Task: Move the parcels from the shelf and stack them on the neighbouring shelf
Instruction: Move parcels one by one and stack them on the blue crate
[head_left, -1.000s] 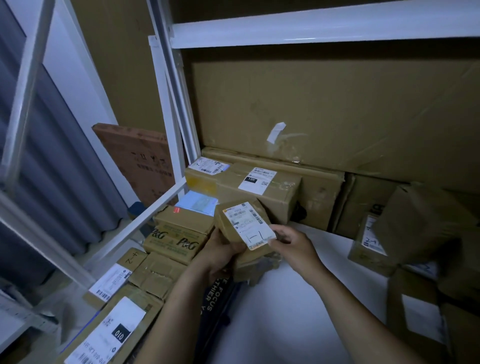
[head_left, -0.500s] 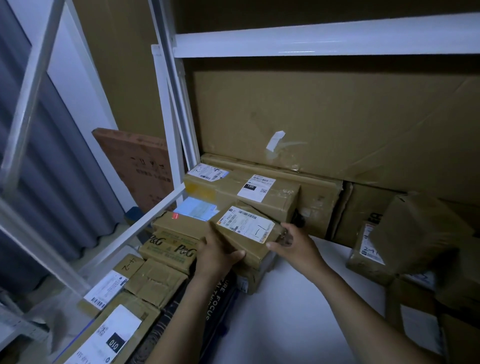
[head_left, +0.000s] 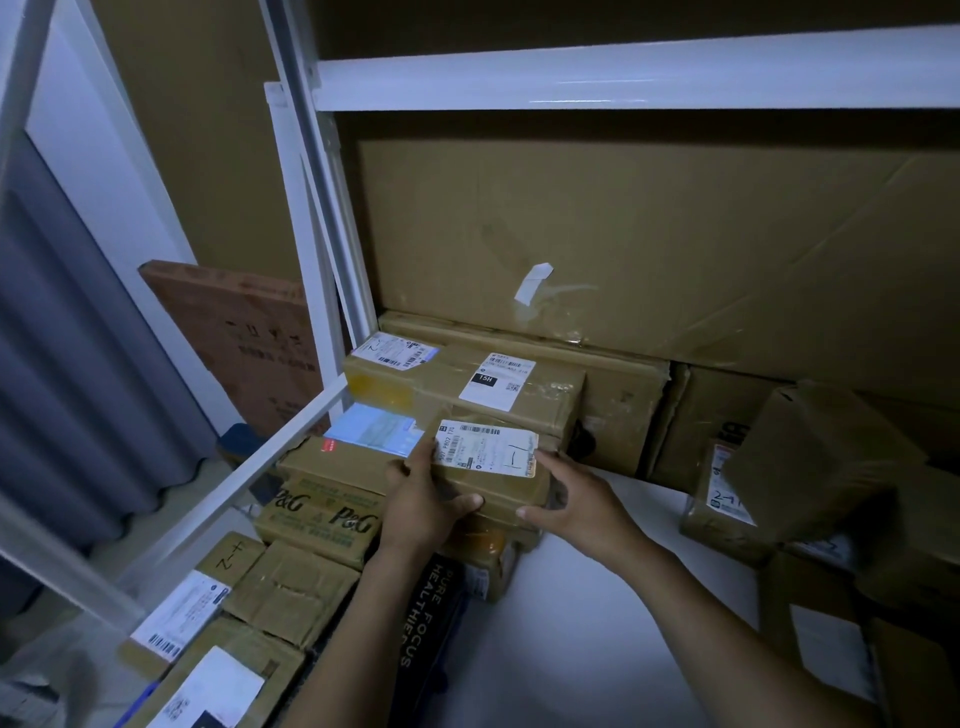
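Now, setting down. Both hands hold the small brown cardboard parcel (head_left: 488, 475), white shipping label facing up. My left hand (head_left: 421, 506) wraps its near-left corner, thumb lying along the front edge. My right hand (head_left: 576, 506) clasps the right end, fingers up the side, thumb at the lower front edge.

Position: the parcel lies on a taped brown box (head_left: 485, 564) on the left part of the smooth white shelf board (head_left: 597, 649). It is just in front of the long brown carton with the black 15H label (head_left: 467, 395). The flat tan carton with a red mark (head_left: 337, 462) is at its left; touching or only beside, I cannot tell.

Step, as I judge it: seating this one on the stack. To do it well:
- square its edges to the box beneath
- slide it back flush with the long carton
- test for rocking, then loosen one hand at a time

The box beneath looks crumpled, so a tilt towards me is the risk.

Surface and room: the board looks slick, so a nudged pile may creep. A white metal upright (head_left: 311, 182) and crossbeam (head_left: 623, 78) frame the bay. A large creased cardboard sheet (head_left: 675, 234) lines the back. A P&G-printed carton (head_left: 317, 519) sits low on the left. Loose brown boxes are heaped at the right, one tilted (head_left: 821, 457). A grey corrugated panel (head_left: 78, 389) lies beyond the frame. Light is dim.
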